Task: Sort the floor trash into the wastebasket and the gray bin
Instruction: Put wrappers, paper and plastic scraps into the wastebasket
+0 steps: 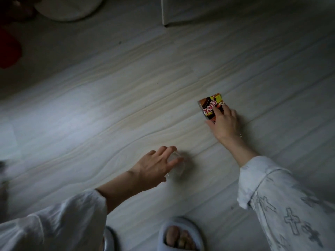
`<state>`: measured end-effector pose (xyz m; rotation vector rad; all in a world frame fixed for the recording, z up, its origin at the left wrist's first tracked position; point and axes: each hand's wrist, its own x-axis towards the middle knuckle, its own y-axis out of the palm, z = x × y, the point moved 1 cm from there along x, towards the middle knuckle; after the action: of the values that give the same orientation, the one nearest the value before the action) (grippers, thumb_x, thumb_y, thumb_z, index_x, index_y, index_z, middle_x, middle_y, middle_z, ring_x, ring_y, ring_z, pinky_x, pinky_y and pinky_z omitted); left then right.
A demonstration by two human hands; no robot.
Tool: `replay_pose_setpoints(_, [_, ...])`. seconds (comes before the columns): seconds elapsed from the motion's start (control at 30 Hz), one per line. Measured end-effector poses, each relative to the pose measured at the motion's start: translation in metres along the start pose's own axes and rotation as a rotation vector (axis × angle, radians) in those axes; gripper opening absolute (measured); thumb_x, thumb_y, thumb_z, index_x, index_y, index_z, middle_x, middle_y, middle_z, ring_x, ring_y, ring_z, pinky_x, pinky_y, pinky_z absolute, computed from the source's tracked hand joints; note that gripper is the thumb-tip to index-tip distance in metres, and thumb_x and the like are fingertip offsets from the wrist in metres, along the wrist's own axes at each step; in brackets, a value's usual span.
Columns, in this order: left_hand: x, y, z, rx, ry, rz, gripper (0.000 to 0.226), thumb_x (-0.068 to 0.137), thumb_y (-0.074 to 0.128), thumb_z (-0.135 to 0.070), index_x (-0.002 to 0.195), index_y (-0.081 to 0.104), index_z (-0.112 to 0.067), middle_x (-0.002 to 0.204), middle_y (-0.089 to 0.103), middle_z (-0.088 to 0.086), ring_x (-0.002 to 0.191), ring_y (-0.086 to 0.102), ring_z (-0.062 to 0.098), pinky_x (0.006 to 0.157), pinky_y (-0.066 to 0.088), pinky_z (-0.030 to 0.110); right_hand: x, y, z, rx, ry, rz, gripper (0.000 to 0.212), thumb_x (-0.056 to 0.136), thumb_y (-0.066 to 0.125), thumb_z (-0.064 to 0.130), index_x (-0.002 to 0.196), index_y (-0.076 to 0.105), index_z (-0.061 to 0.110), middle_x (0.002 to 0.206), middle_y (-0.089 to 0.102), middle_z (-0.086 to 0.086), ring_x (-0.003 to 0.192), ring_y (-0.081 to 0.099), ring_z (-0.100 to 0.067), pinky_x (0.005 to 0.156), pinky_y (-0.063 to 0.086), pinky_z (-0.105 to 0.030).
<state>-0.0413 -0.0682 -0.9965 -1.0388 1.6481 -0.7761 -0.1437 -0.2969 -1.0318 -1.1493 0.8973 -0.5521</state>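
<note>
A red, black and yellow snack wrapper [208, 105] lies flat on the pale wood floor at the right. My right hand [223, 122] rests on its near end, fingers pressing down on it. At the centre a small clear plastic cup [178, 168] sits on the floor, blurred and hard to make out. My left hand [155, 165] reaches over it with fingers spread around its top; I cannot tell if they grip it. Neither the wastebasket nor the gray bin is in view.
A pale round object [68, 8] lies at the top left, and something red [9, 49] at the left edge. A white furniture leg or panel [165, 13] stands at the top centre. My feet in light slippers [181, 234] are at the bottom.
</note>
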Motion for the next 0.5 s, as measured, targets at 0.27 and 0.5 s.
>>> replay_pose_setpoints(0.27, [-0.017, 0.008, 0.005, 0.023, -0.116, 0.063, 0.093, 0.077, 0.068, -0.046, 0.147, 0.016, -0.016, 0.153, 0.012, 0.014, 0.135, 0.026, 0.03, 0.101, 0.042, 0.039, -0.037, 0.008, 0.021, -0.112, -0.268, -0.156, 0.011, 0.059, 0.055, -0.011, 0.065, 0.063, -0.005, 0.074, 0.066, -0.021, 0.068, 0.065, -0.037, 0.051, 0.054, -0.035])
replay_pose_setpoints(0.5, [-0.034, 0.018, 0.006, -0.074, -0.199, 0.058, 0.079, 0.078, 0.068, -0.039, 0.141, 0.029, -0.012, 0.143, 0.032, 0.015, 0.125, 0.039, 0.031, 0.092, 0.048, 0.036, -0.078, 0.021, 0.035, -0.331, -0.33, -0.129, 0.029, 0.072, 0.035, 0.003, 0.068, 0.064, 0.005, 0.066, 0.06, -0.011, 0.061, 0.06, -0.027, 0.08, 0.043, -0.041])
